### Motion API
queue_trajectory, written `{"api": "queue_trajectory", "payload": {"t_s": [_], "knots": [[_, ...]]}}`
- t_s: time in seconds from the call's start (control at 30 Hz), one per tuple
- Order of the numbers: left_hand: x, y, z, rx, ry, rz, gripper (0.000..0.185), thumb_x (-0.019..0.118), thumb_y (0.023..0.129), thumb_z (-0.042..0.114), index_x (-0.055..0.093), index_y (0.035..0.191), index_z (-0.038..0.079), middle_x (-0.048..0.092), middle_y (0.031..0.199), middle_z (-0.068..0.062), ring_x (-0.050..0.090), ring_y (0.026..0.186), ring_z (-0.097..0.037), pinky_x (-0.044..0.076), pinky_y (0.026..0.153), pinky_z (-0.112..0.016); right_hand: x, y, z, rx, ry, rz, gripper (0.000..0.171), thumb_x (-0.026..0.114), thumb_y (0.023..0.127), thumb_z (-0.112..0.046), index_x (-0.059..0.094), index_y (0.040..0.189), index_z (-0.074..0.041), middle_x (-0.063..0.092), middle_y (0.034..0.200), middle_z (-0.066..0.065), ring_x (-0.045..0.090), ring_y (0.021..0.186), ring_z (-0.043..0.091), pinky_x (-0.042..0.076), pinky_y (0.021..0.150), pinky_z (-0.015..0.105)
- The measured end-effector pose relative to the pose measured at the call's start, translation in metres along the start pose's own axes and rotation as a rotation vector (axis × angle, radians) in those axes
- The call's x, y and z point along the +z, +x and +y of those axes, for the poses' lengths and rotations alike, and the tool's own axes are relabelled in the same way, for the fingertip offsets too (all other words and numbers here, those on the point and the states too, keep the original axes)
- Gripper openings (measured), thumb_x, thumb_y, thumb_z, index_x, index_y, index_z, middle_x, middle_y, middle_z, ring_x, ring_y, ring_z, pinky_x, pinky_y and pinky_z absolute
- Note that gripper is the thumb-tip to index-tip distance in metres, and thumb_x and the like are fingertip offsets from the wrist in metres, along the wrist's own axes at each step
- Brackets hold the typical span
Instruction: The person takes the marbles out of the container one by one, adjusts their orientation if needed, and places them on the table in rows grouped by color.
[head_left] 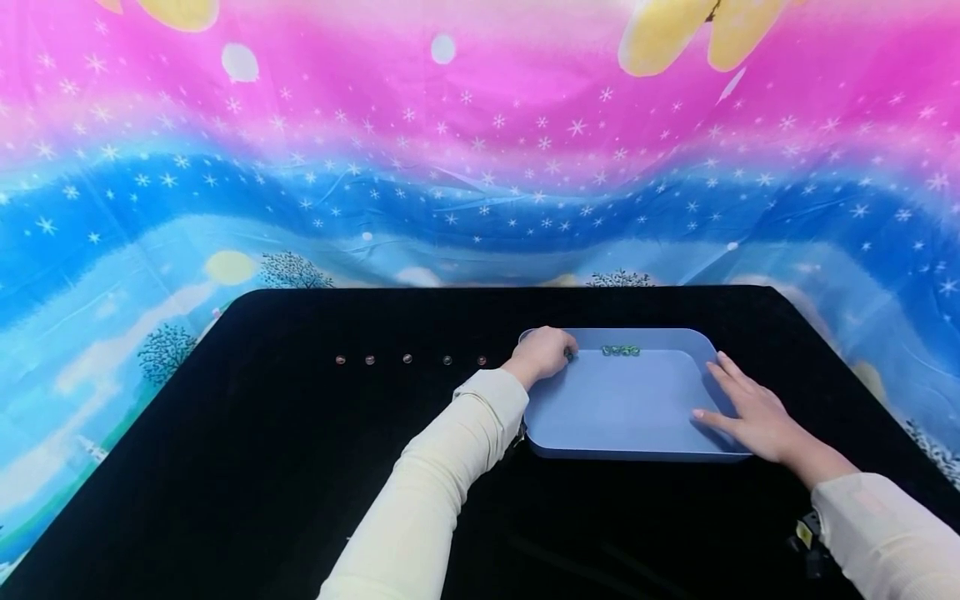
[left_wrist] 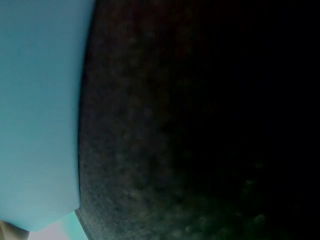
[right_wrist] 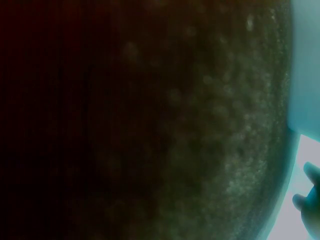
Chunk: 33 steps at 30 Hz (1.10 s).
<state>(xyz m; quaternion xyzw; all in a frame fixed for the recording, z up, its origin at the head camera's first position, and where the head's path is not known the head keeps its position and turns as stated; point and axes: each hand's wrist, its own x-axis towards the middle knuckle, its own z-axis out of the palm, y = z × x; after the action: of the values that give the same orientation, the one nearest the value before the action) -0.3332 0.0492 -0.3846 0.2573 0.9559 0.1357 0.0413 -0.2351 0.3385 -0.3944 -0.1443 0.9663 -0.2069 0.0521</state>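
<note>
— Since you ask how these little things handle, start at the left: five small round beads (head_left: 407,359) sit in a row on the black worktop (head_left: 300,467), well apart from one another.

— And the one you have?

— I hold my left hand (head_left: 542,353) curled over the far left corner of the blue tray (head_left: 622,408), fingertips pinched on what looks like one small dark bead (head_left: 569,356); it is too tiny to be sure of the contact. It should be hard, smooth and nearly weightless, so it will roll or squirt away if I squeeze unevenly. I judge a thumb-and-forefinger pinch across its middle is the only sound hold.

— Anything already in the tray?

— A short line of greenish beads (head_left: 620,351) lies against the far wall, just beside my fingers.

— Your other hand?

— My right hand (head_left: 750,412) lies flat, fingers spread and straight, on the tray's right rim, holding nothing. The tray looks like stiff, light plastic that would slide on the cloth, so pressing the rim steadies it. Both wrist views show only dark blur and tray edge.
</note>
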Motion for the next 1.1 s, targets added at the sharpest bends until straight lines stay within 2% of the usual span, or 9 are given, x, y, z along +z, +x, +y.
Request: {"api": "queue_trajectory", "payload": {"t_s": [0.23,0.5,0.7,0.87,1.1], "knots": [[-0.001,0.000,0.000,0.017,-0.024,0.013,0.022,0.054,0.085,0.014,0.064,0.104,0.019,0.058,0.106,0.006,0.052,0.096,-0.008,0.043,0.075,-0.019,-0.001,-0.001,-0.001,-0.002,0.003,0.001,0.081,0.049,0.085,-0.043,0.009,0.135,0.006,-0.009,0.140,0.021,0.001,0.122,0.046,0.009,0.084,0.066],[-0.006,0.001,-0.003,0.050,-0.200,0.047,0.020,0.056,0.084,0.013,0.064,0.102,0.014,0.061,0.099,0.003,0.054,0.089,-0.008,0.043,0.070,-0.016,0.000,-0.001,0.000,-0.004,-0.007,0.009,0.081,0.049,0.085,-0.044,0.010,0.135,0.006,-0.008,0.140,0.022,0.002,0.122,0.046,0.009,0.085,0.065],[-0.010,-0.001,-0.003,0.060,-0.276,0.048,0.018,0.057,0.083,0.011,0.065,0.100,0.013,0.062,0.095,0.003,0.055,0.086,-0.006,0.042,0.066,-0.014,0.000,-0.001,0.001,0.001,-0.021,0.014,0.081,0.049,0.084,-0.044,0.010,0.135,0.006,-0.008,0.140,0.022,0.002,0.122,0.046,0.009,0.085,0.065],[-0.014,-0.008,-0.004,0.073,-0.326,0.037,0.019,0.058,0.083,0.013,0.064,0.101,0.013,0.062,0.094,0.004,0.055,0.083,-0.005,0.042,0.064,-0.015,0.001,-0.002,0.000,-0.003,-0.017,0.014,0.082,0.049,0.084,-0.044,0.010,0.135,0.007,-0.008,0.140,0.023,0.002,0.122,0.046,0.010,0.085,0.065],[-0.022,-0.021,-0.008,0.040,-0.465,0.022,0.021,0.057,0.084,0.015,0.062,0.104,0.011,0.062,0.094,0.004,0.055,0.084,-0.004,0.043,0.065,-0.016,0.000,-0.002,-0.002,-0.010,-0.016,0.016,0.082,0.049,0.084,-0.043,0.010,0.135,0.007,-0.008,0.139,0.023,0.001,0.122,0.046,0.009,0.085,0.065]]}}
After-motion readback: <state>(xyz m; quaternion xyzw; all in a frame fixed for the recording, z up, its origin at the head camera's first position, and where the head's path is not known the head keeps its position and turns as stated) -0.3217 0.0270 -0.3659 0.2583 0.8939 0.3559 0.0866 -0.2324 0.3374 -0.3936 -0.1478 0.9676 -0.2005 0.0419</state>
